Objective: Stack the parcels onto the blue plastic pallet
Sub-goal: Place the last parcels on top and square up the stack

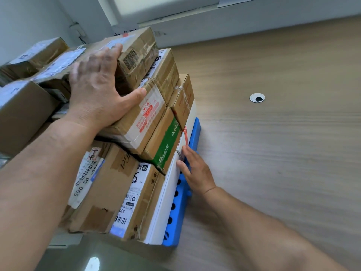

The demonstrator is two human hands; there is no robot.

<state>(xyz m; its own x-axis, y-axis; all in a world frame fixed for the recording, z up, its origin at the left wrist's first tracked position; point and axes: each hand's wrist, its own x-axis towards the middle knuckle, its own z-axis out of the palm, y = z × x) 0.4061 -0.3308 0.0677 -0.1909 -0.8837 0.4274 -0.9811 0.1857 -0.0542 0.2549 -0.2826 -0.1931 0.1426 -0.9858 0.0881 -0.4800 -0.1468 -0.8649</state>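
Two hands are on the stack in the head view, and the step looks like squaring the parcels up on the blue pallet (197, 130). To do it well, I'd press the low white box (161, 208) inward evenly while the upper hand bears straight down, so the loose top parcels don't slide toward the table (283, 163).

The left hand (97, 89) lies spread wide and flat over the top parcel (136, 49). Its fingertips are near the barcode corner, and its thumb stretches onto the red-printed parcel (136, 122) just below. It grips nothing.

The right hand (195, 171) has straight fingers set close together, with the tips touching the white box's side. The pallet edge is right under them, and the green-banded box (166, 147) is just above.
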